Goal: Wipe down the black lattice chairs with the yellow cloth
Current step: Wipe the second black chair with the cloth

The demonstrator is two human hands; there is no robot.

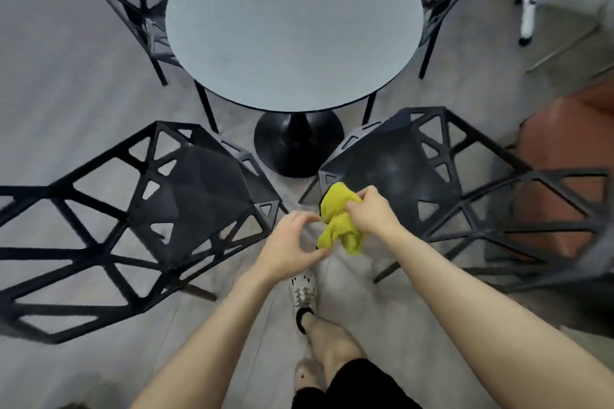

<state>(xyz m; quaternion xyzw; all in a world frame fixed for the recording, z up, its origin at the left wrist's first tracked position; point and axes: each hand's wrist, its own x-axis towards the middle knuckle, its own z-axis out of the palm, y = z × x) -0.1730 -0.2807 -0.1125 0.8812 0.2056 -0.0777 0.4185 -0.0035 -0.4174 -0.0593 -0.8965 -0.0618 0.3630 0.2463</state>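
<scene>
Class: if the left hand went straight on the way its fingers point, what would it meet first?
Likely the cloth, held by the right hand, just beyond the left hand; depth is unclear.

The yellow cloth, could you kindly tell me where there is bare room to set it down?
The round table top is bare all over. The solid seat panels of the near left chair and near right chair are bare too. The gap between those chairs is crowded: the right hand grips the yellow cloth, the left hand beside it.
</scene>
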